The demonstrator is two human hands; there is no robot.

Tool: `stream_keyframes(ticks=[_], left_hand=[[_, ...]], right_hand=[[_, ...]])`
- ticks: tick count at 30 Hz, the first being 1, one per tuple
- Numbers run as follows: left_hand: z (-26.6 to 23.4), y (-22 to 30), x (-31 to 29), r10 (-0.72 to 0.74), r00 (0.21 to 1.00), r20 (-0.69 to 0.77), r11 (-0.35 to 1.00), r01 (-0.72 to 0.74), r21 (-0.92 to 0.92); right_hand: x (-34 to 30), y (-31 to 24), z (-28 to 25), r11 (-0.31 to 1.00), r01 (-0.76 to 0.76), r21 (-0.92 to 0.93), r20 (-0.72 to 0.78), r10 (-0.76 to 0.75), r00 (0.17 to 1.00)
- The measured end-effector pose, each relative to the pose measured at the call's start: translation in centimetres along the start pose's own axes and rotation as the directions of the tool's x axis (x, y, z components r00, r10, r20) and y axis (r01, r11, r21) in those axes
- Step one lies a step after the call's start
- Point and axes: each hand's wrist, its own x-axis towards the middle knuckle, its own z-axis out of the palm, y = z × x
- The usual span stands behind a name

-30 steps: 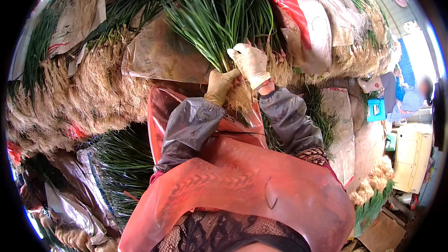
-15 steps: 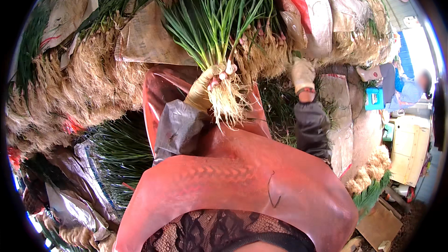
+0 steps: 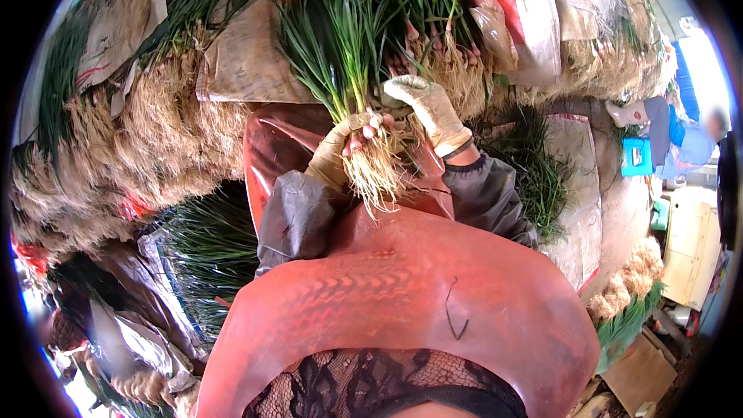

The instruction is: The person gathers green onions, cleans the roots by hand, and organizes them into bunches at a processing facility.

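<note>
My left hand (image 3: 339, 147), in a pale work glove, is wrapped round a bunch of green garlic (image 3: 357, 101) just above its bulbs. The long green leaves point up and away, the pinkish bulbs sit at the fingers, and a tuft of pale roots hangs down. Beside the stems is my right hand (image 3: 428, 108), gloved too, its fingers bent and pressed together at the bunch's right side. What its fingertips pinch is hidden. Just beyond lies a pile of more garlic plants (image 3: 445, 46), roots toward me.
Sacking (image 3: 251, 54) covers parts of the long root-fringed heap (image 3: 162, 124). Loose green leaves (image 3: 534, 178) lie at my right, cut greens (image 3: 209, 240) at my left. A red apron (image 3: 402, 279) covers my lap. Farther right are another person (image 3: 681, 147) and a blue stool (image 3: 637, 156).
My right hand has moved left and inward from the heap's edge to the bunch, and its fingers now close at the stems. The left hand keeps its hold almost in place.
</note>
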Motion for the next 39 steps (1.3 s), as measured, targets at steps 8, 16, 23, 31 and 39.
stream_keyframes(ticks=[8,16,23,31,39], left_hand=[[-0.4,-0.7,0.9,-0.040,0.998,-0.052,0.999,0.039,-0.012],[-2.8,-1.8,0.7,-0.078,0.864,0.498,0.982,0.154,-0.113],[-0.7,-1.2,-1.6,-0.065,0.991,-0.120,0.980,0.085,0.179],[1.0,0.2,-3.4,-0.200,0.977,-0.072,0.979,0.203,0.025],[9.0,5.4,-1.8,0.300,0.912,-0.280,0.889,-0.161,0.428]], right_hand=[[-1.1,-2.8,-0.8,0.998,0.005,0.066,-0.283,0.014,0.959],[-4.9,-3.8,-4.1,0.503,-0.282,-0.817,-0.413,-0.170,0.895],[-4.1,-0.7,4.2,0.894,-0.173,0.413,0.136,0.127,0.983],[-6.9,-1.5,4.8,0.634,0.479,-0.608,-0.006,-0.606,0.795],[3.1,-4.8,-1.3,0.057,0.032,-0.998,-0.026,-0.795,0.606]])
